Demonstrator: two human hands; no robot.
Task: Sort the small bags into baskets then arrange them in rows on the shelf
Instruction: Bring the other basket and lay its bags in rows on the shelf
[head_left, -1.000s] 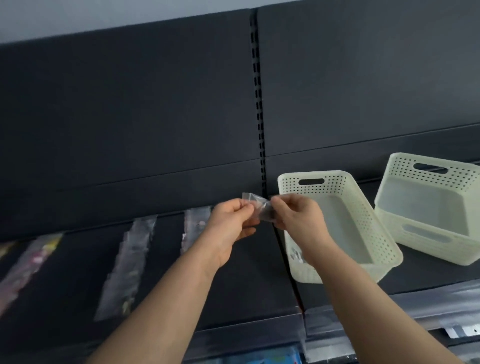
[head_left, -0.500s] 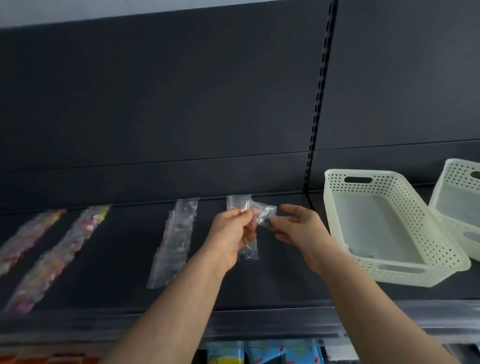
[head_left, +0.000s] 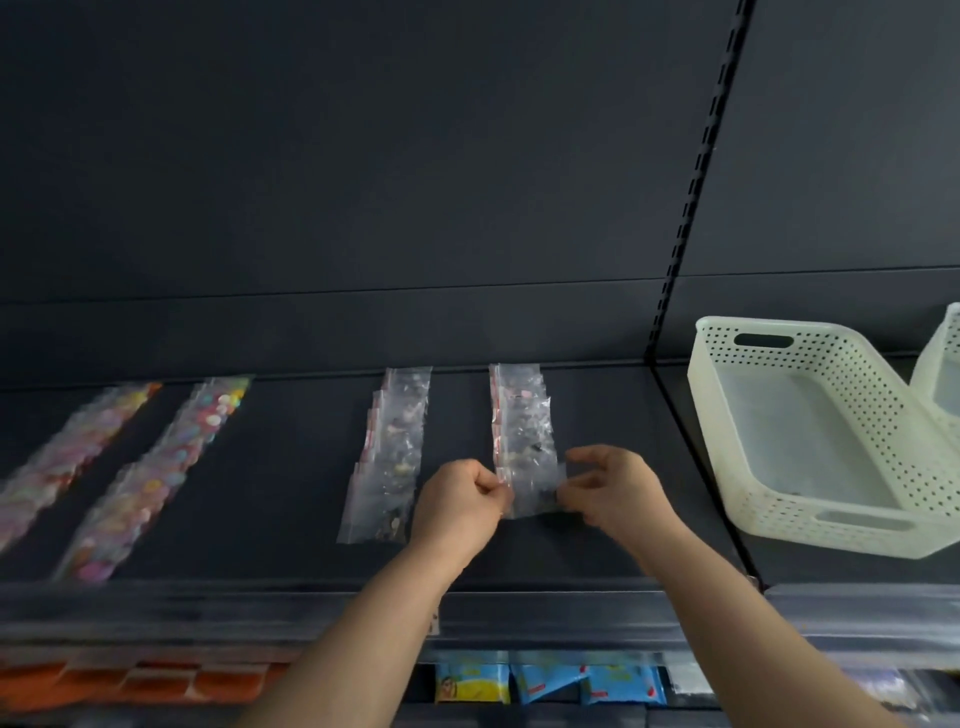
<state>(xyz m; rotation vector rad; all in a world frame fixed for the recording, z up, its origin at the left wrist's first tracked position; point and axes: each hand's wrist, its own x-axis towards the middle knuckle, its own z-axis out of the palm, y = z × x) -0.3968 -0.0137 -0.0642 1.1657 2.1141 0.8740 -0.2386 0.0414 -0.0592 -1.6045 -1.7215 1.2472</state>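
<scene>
- One small clear bag (head_left: 532, 491) is held by both side edges. I see the left hand (head_left: 460, 501) with fingers curled, pinching the bag's left edge, and the right hand (head_left: 615, 491) pinching the right edge.
- The bag sits at the near end of a row of clear bags (head_left: 522, 415) that runs back along the dark shelf (head_left: 291, 467). I cannot tell whether it lies on the shelf or hangs just above it.
- A second clear row (head_left: 395, 452) lies just left of the left hand, parallel to the first.
- Well to the left I make out a row of colourful bags (head_left: 156, 467) and another colourful row (head_left: 62, 462) beyond it, both blurred.
- To the right, past the slotted upright (head_left: 696, 182), a cream perforated basket (head_left: 862, 405) stands on the shelf. A second basket (head_left: 948, 353) is just beside it, cut off by the frame edge.
- Below the shelf I see blue packets (head_left: 545, 683) and orange packs (head_left: 130, 680).
</scene>
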